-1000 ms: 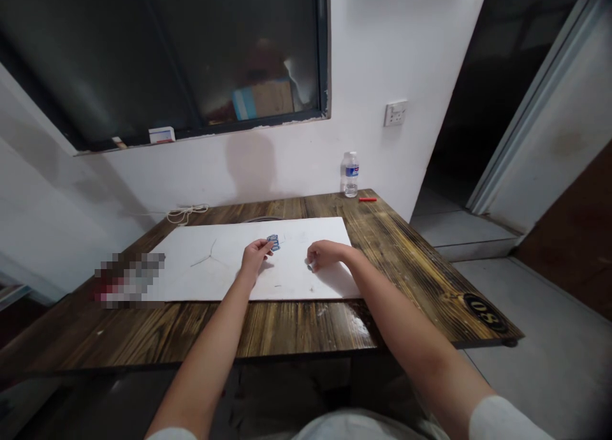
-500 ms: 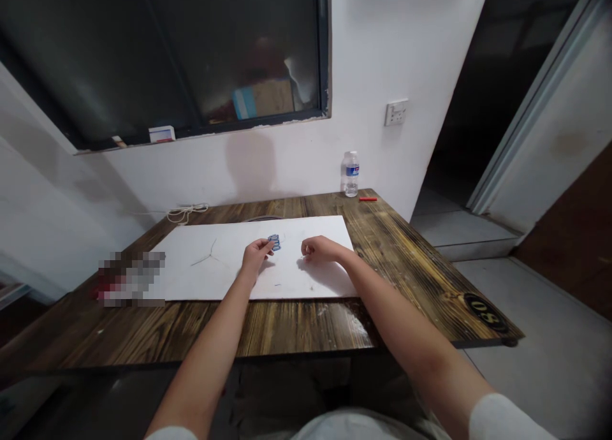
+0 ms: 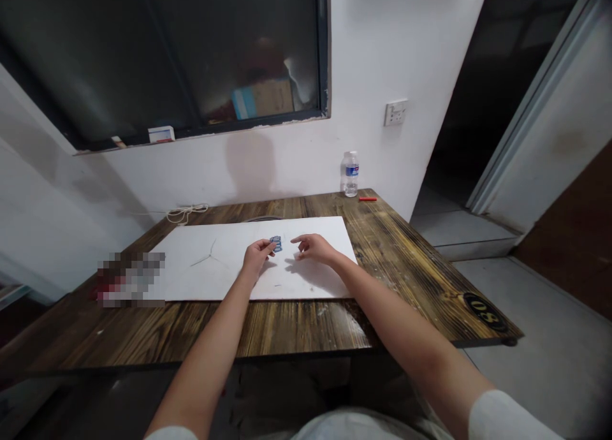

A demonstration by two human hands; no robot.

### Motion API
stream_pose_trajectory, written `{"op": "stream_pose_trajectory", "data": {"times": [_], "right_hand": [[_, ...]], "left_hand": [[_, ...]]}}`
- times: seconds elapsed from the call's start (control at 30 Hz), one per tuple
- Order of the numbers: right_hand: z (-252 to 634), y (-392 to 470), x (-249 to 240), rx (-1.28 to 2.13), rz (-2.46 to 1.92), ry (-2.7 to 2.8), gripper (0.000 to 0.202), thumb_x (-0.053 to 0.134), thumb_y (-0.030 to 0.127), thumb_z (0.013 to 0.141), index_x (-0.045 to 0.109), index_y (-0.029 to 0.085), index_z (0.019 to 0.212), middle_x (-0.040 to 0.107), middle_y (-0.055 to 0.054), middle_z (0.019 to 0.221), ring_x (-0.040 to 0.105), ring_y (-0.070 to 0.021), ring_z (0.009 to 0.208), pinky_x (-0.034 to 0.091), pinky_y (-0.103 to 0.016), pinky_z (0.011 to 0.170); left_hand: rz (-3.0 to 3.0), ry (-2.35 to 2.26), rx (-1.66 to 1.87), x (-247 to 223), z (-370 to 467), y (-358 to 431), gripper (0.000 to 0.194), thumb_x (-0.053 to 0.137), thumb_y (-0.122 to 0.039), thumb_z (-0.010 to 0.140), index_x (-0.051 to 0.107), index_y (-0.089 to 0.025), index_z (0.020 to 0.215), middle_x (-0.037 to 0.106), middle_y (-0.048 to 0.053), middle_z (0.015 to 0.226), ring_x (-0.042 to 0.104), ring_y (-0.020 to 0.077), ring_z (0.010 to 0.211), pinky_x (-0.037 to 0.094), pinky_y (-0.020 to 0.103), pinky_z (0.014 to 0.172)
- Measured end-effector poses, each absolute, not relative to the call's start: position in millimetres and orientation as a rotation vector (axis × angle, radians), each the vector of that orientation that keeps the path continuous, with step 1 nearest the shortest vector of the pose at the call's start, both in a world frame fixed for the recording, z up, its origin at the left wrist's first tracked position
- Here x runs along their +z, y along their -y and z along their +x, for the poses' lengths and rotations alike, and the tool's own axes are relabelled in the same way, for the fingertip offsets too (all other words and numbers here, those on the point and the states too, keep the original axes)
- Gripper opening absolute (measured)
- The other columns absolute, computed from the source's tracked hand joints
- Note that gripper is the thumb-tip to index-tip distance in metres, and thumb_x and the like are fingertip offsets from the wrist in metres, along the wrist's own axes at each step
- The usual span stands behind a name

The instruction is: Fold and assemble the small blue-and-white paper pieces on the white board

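A small flat blue piece with a pale pattern (image 3: 276, 243) is pinched between the thumb and fingers of my left hand (image 3: 258, 256), over the middle of a white board (image 3: 191, 280). To the right of that piece, and apart from it, my right hand (image 3: 313, 247) hovers over the board with its index finger stretched toward the piece. Thumb and index finger are parted, and nothing shows between them. Thin dark lines mark the board's left half.
The board lies on a dark wooden table (image 3: 306, 338). Toward the back stand a plastic bottle (image 3: 351, 175) and, beside it, a red stick-like object (image 3: 368, 199). A coiled pale cord (image 3: 184, 213) is at the back left. Something pixelated covers the left edge.
My right hand has moved slightly left toward the blue piece, and its fingers have opened out from a curled pose. My left hand has barely moved.
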State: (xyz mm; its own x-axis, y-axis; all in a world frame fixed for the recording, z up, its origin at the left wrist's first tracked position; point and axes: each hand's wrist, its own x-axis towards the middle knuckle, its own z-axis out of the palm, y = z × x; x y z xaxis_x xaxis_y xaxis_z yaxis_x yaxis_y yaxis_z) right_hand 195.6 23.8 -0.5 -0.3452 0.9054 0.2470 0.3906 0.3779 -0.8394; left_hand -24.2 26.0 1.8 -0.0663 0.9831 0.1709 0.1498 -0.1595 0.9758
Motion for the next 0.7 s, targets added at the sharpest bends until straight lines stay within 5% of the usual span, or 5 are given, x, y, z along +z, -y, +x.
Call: {"op": "stream_pose_trajectory", "data": {"times": [0.5,0.7], "right_hand": [[177,-16,-5,0.759,-1.029,1.76,0.011,0.081,0.019,0.067,0.07,0.018,0.071,0.065,0.003,0.071,0.054,-0.0109,0.064,0.041,-0.022,0.063],[175,-15,-10,0.645,-0.894,1.763,0.003,0.077,0.02,0.074,0.076,0.021,0.077,0.069,0.0,0.072,0.058,-0.0121,0.065,0.043,-0.022,0.063]], "left_hand": [[1.537,-1.252,1.228,2,-23,-23,0.044,0.082,-0.055,0.056,0.068,-0.016,0.072,0.062,0.001,0.058,0.055,0.0131,0.055,0.041,0.024,0.046],[1.556,-1.237,1.193,1,-23,-23,0.041,0.081,-0.053,0.058,0.069,-0.016,0.073,0.062,0.001,0.057,0.055,0.0134,0.054,0.04,0.024,0.046]]}}
